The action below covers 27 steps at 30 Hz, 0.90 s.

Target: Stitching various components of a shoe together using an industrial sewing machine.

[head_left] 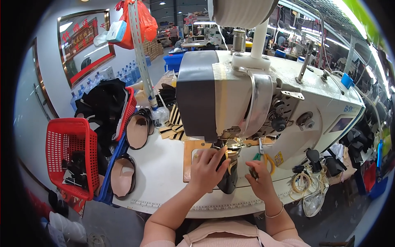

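Note:
A black shoe upper [227, 182] lies at the needle area of a white industrial sewing machine [242, 94]. My left hand [207, 168] presses on it from the left, with bent fingers and thumb closed on its edge close to the presser foot. To the right of the upper, apart from it, my right hand [260, 179] is curled round a small dark object that I cannot make out. Just beyond that hand lie scissors [261, 151] with green and yellow handles. The machine head hides part of the stitching point.
Shoe uppers with pale insoles [122, 176] stand on the left of the white table [156, 175]. Beside them is a red basket [70, 123] with black pieces. Tape rolls [301, 182] and bundled scraps lie at the right. A thread cone [242, 12] sits above the machine.

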Each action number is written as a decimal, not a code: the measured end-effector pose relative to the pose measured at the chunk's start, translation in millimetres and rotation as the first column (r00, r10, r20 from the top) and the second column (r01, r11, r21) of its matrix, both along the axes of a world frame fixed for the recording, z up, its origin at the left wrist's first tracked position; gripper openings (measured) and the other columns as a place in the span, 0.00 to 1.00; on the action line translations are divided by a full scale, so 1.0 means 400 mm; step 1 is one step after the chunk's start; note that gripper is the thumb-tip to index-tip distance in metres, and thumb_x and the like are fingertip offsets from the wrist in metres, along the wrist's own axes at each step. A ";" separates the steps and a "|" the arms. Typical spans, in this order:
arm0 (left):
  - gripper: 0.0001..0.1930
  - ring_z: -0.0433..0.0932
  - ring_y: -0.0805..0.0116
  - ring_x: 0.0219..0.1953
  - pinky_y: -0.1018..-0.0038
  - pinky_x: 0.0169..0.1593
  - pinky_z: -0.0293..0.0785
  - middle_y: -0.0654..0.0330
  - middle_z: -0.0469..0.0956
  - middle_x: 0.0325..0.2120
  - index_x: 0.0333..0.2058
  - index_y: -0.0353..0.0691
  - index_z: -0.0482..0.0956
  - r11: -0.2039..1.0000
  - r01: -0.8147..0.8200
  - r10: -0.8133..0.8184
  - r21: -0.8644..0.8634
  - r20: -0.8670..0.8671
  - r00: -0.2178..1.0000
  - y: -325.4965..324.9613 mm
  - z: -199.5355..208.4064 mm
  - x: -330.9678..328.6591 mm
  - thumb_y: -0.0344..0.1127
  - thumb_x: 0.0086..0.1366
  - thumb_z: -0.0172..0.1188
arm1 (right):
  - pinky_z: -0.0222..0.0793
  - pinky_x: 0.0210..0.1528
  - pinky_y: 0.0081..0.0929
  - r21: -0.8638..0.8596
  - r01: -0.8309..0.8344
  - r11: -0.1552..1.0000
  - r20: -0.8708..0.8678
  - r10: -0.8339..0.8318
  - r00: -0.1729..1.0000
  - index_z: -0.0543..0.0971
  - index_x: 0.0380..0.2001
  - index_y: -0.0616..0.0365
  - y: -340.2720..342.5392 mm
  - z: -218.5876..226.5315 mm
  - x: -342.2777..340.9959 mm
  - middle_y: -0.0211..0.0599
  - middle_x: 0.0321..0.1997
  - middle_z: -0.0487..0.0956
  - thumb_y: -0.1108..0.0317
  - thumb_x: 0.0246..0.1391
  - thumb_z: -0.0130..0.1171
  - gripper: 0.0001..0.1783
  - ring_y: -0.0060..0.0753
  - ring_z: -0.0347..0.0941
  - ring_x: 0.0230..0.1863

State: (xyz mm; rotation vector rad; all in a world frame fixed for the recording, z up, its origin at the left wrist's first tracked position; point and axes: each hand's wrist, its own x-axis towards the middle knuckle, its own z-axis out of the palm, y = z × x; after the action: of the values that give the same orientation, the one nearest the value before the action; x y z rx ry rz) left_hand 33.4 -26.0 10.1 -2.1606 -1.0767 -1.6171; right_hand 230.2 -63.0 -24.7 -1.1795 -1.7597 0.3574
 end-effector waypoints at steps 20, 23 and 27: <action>0.04 0.71 0.67 0.22 0.76 0.27 0.67 0.58 0.70 0.23 0.26 0.35 0.76 0.970 0.198 -0.151 -0.143 0.287 0.946 0.005 -0.004 -0.001 0.24 0.51 0.62 | 0.61 0.25 0.26 0.536 0.153 0.830 0.261 -0.335 0.905 0.77 0.39 0.52 0.046 0.060 -0.103 0.28 0.30 0.71 0.63 0.47 0.60 0.14 0.29 0.68 0.22; 0.04 0.71 0.67 0.23 0.77 0.26 0.67 0.59 0.70 0.23 0.26 0.35 0.75 0.973 0.190 -0.147 -0.132 0.278 0.949 0.006 -0.011 0.000 0.24 0.51 0.62 | 0.62 0.24 0.26 0.548 0.155 0.822 0.301 -0.367 0.880 0.77 0.37 0.52 0.041 0.081 -0.114 0.27 0.29 0.71 0.63 0.47 0.60 0.13 0.28 0.69 0.22; 0.04 0.71 0.65 0.24 0.76 0.27 0.67 0.59 0.70 0.23 0.26 0.36 0.75 0.973 0.189 -0.151 -0.130 0.257 0.955 -0.003 -0.010 0.001 0.23 0.51 0.61 | 0.61 0.23 0.26 0.534 0.151 0.832 0.322 -0.365 0.873 0.76 0.35 0.50 0.041 0.092 -0.122 0.25 0.28 0.70 0.63 0.47 0.60 0.11 0.28 0.69 0.22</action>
State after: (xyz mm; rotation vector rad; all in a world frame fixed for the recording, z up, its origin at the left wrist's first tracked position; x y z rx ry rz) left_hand 33.8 -27.3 6.1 -2.2482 -1.1439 -1.9841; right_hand 181.3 -46.7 12.0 -1.1431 -1.8483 -0.5334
